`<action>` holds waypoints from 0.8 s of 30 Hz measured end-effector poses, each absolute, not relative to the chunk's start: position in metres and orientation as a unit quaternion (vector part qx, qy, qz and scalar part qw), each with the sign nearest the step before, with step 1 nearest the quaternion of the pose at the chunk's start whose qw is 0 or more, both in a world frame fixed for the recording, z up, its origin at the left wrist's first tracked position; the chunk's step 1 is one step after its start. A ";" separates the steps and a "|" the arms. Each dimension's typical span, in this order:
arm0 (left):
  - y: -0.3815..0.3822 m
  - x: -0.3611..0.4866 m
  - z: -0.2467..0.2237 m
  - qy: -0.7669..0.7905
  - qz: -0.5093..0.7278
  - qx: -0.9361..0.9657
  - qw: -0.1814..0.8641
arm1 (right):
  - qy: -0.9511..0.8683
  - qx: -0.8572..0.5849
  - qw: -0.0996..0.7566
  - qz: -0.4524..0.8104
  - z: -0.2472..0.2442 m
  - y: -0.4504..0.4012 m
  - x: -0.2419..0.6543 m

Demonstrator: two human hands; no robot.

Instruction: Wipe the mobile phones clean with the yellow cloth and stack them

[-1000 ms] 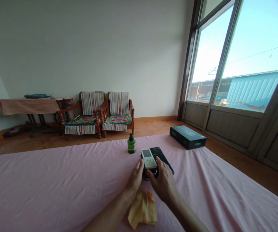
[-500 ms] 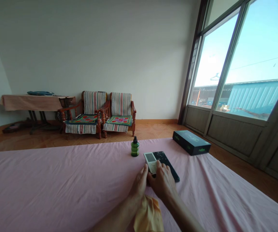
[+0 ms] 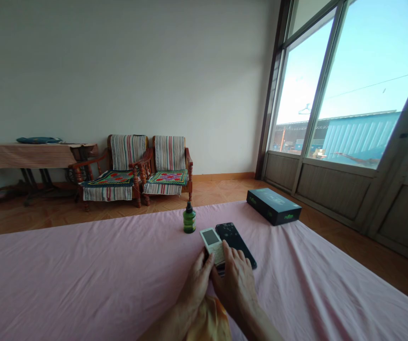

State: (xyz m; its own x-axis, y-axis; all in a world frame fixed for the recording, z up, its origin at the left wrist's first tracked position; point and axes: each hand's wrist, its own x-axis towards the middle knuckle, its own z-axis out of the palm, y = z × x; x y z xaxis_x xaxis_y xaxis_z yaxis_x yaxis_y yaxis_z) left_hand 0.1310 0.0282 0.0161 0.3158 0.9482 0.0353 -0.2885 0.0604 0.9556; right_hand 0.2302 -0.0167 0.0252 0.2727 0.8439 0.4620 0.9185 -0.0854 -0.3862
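A small white keypad phone [image 3: 214, 244] with a grey screen is tilted up between my hands. My left hand [image 3: 196, 282] grips its lower left side, thumb along the edge and fingers mostly hidden beneath. With curled fingers my right hand [image 3: 237, 274] holds the lower right side, the index finger over the keys and the thumb near the bottom end. Right beside the phone, a dark flat rectangular thing [image 3: 237, 239] with pale specks lies on the pink sheet, partly covered by my right fingers. Something thin and dark shows under the phone's lower end; I cannot make it out.
A green bottle with a black top [image 3: 189, 220] stands beyond my hands. To the far right sits a black box [image 3: 274, 206] near the edge of the pink sheet [image 3: 83, 274]. Yellow cloth [image 3: 209, 322] shows between my forearms. Two wooden armchairs [image 3: 168, 163] stand against the wall.
The view has swung slightly right. The phone has turned and tilted to the left, opening a gap from the dark flat thing. Both hands have shifted along with it and still hold it.
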 end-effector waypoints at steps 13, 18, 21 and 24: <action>0.032 0.128 0.014 0.320 0.472 0.525 0.632 | -0.593 -0.719 0.357 -0.066 0.024 -0.015 0.235; 0.036 0.125 0.014 0.323 0.490 0.519 0.622 | -0.602 -0.699 0.377 -0.081 0.022 -0.015 0.231; 0.039 0.122 0.013 0.340 0.506 0.502 0.614 | -0.621 -0.670 0.394 -0.101 0.020 -0.017 0.228; 0.040 0.119 0.013 0.353 0.507 0.479 0.623 | -0.648 -0.630 0.410 -0.118 0.018 -0.020 0.224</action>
State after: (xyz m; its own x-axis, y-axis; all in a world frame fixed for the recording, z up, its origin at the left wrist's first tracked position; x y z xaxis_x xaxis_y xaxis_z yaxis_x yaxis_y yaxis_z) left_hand 0.1192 0.0402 0.0133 0.2354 0.9708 0.0454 -0.2943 0.0266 0.9553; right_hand 0.2243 -0.0198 0.0184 0.1314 0.7209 0.6805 0.9142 0.1774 -0.3645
